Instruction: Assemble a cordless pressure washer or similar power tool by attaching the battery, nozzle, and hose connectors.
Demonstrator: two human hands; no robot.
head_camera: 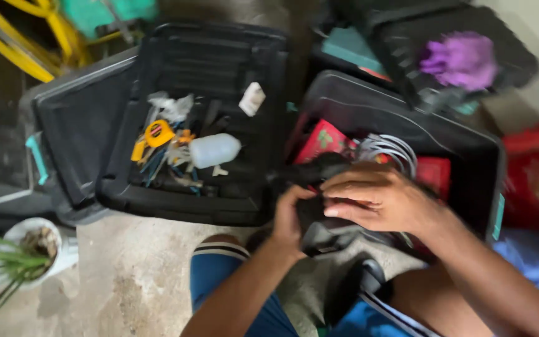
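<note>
A black thing (322, 234) sat in both hands, low in the middle, above the person's knees. It was too blurry to tell which way it pointed. The left hand (291, 218) was curled tight around its left side. The right hand (378, 200) lay on top, fingers nearly flat and pressing down. Behind it stood a black bin (469, 146) with a red box (324, 140) and white wires (391, 150). To the left, a black tray (157, 200) held a smooth white bottle (214, 150) and a round yellow tape (158, 133).

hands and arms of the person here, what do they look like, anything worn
Both the left hand and the right hand are bare: no gloves, rings or watch visible. Both forearms are bare too, no sleeves in view. The image is blurred, so fine marks cannot be made out.
</note>
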